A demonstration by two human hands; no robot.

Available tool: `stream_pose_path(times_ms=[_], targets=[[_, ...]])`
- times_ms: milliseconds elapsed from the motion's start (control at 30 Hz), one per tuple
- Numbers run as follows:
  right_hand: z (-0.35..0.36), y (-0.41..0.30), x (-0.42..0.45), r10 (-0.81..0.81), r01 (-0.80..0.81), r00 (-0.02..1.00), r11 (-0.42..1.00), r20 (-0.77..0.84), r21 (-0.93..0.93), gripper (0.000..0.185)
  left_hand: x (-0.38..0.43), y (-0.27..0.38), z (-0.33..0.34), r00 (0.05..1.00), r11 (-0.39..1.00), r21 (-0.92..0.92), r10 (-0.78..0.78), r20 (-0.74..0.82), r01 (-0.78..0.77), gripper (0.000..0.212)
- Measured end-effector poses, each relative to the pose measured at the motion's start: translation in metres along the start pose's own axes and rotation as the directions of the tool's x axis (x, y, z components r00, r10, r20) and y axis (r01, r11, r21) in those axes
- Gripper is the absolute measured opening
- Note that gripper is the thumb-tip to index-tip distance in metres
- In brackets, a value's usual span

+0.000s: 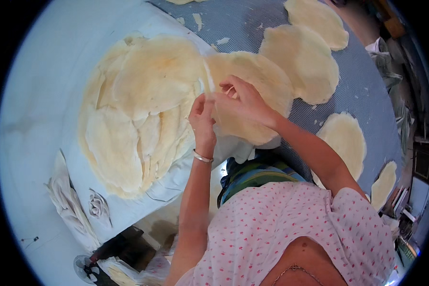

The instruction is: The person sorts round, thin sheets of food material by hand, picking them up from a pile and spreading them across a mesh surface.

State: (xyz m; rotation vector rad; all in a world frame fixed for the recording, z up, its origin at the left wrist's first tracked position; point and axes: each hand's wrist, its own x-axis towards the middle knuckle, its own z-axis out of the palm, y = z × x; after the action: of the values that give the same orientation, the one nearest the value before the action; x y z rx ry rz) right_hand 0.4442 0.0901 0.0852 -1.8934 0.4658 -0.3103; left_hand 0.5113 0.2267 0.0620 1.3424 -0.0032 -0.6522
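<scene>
A thin, round, pale-yellow sheet [261, 71], perhaps dough, lies before me partly on blue mesh, its left edge by a pile of similar sheets [157, 75]. My left hand [203, 119], with a silver bangle at its wrist, pinches the thin left edge of this sheet. Over the same sheet, the fingers of my right hand [248, 102] are curled and its thumb meets my left fingertips. A small pale bit shows among the right fingers, but blur hides whether they grip it. The pile has overlapping layers with torn, folded edges and rests on white cloth [50, 96].
Blue mesh [364, 96] covers the right side, holding more round sheets [300, 62] and small torn scraps [223, 41]. Bunched cloth [69, 200] lies at the lower left. Below the cloth's front edge is a small fan [85, 268]. White bags [384, 57] stand beyond the mesh.
</scene>
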Motion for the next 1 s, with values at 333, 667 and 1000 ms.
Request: stream_pose_path(times_ms=[333, 667, 1000], targets=[[-0.014, 0.005, 0.049, 0.346, -0.351, 0.936, 0.893, 0.068, 0.282, 0.021, 0.016, -0.022, -0.013, 0.951, 0.824, 0.515, 0.304, -0.051, -0.236, 0.017], [-0.084, -0.013, 0.038, 0.384, -0.309, 0.921, 0.821, -0.064, 0.480, 0.014, 0.033, 0.038, 0.015, 0.904, 0.786, 0.487, 0.427, 0.017, -0.381, 0.017], [-0.209, 0.025, -0.007, 0.372, -0.047, 0.873, 0.708, -0.315, 0.705, 0.023, 0.085, 0.169, 0.031, 0.917, 0.927, 0.112, 0.326, 0.228, -0.358, 0.008]])
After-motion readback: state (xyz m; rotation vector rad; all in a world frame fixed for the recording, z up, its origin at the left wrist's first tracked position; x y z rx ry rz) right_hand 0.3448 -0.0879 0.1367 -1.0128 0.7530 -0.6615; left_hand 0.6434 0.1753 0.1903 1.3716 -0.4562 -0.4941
